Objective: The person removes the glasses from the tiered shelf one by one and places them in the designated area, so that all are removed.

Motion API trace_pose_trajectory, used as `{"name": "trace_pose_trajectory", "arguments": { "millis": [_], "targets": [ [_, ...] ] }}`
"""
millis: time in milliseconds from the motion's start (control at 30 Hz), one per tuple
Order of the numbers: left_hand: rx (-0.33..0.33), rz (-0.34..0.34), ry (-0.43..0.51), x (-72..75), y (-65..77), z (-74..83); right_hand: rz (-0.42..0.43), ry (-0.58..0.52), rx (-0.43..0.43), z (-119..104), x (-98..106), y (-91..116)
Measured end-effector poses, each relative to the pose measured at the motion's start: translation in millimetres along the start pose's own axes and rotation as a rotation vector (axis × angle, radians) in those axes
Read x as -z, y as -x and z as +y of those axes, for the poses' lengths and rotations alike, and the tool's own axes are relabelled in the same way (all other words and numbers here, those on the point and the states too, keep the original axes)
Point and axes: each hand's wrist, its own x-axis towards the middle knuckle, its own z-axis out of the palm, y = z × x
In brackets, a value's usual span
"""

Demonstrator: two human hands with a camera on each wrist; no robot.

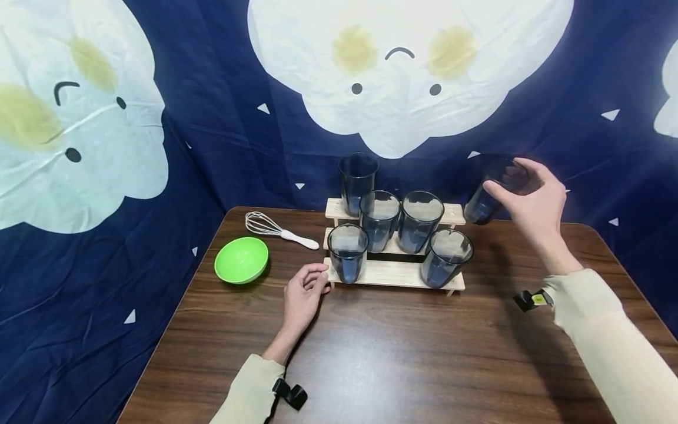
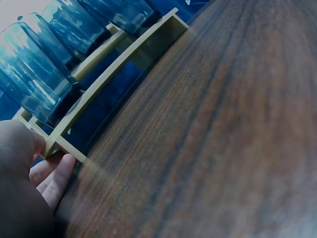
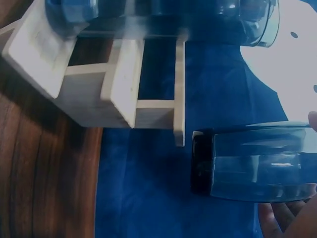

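Observation:
A three-tiered wooden rack (image 1: 392, 272) stands at the far side of the table. My left hand (image 1: 306, 292) pinches the left end of its lowest tier, thumb above and fingers curled below in the left wrist view. Near the rim, my right hand (image 1: 537, 200) grips a dark tinted glass (image 1: 484, 203), thumb and fingers on opposite sides. That glass is tilted in the air beside the top tier's right end. On the top tier, one glass (image 1: 358, 182) stands at the left. Two more occupy the middle tier, and the lowest tier has a glass (image 1: 348, 253) at left and another (image 1: 446, 259) at right.
Left of the rack lie a white whisk (image 1: 283, 232) and a green bowl (image 1: 241, 260) on the brown wooden table (image 1: 371, 353). A dark blue cloth (image 1: 212, 106) with white cloud prints hangs directly behind the table and along its left side.

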Motion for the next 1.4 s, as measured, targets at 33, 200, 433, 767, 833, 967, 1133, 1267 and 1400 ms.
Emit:
{"name": "trace_pose_trajectory", "arguments": {
  "millis": [33, 200, 433, 767, 833, 967, 1133, 1267, 1400],
  "targets": [
    [-0.002, -0.001, 0.001, -0.2, 0.1, 0.4, 0.0, 0.009, -0.009, 1.0, 1.3, 0.5],
    [0.002, -0.006, 0.01, -0.8, 0.2, 1.9, 0.003, 0.059, -0.039, 8.2, 7.3, 2.1],
    [0.007, -0.004, 0.008, -0.6, 0.9, 2.0, 0.022, 0.144, -0.062, 26.0, 11.9, 6.8],
    [-0.002, -0.006, 0.0, -0.8, 1.1, 2.1, 0.004, 0.355, -0.072, 48.3, 15.4, 19.9],
    [-0.003, -0.007, 0.0, -0.6, 1.2, 2.0, 0.001, 0.363, -0.082, 52.7, 15.8, 21.8],
    [-0.005, -0.007, 0.002, -0.5, 1.5, 2.4, -0.019, 0.393, -0.097, 62.1, 16.6, 26.6],
    [-0.002, -0.006, 0.004, -0.4, 1.1, 1.5, -0.037, 0.404, -0.096, 71.4, 15.0, 31.9],
    [-0.004, -0.007, 0.006, -0.2, 1.1, 1.1, -0.046, 0.397, -0.105, 76.1, 13.5, 32.1],
    [-0.005, -0.005, 0.006, -0.8, 1.1, 1.6, -0.067, 0.404, -0.118, 80.2, 13.3, 30.8]
  ]
}}
